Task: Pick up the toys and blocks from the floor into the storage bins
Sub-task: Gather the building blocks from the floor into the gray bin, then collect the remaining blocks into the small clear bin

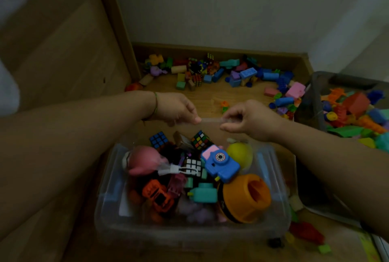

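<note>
Clear strip [210,120] runs left-right at frame centre; we pinch one end in each hand, left hand [179,110] and right hand [250,119], with the bin [168,230] directly below.

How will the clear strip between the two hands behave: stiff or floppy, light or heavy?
Probably light: the clear strip looks thin and see-through, and the left hand and right hand pinch its ends. It lies straight between them, so stiff or pulled taut; I cannot tell.
</note>
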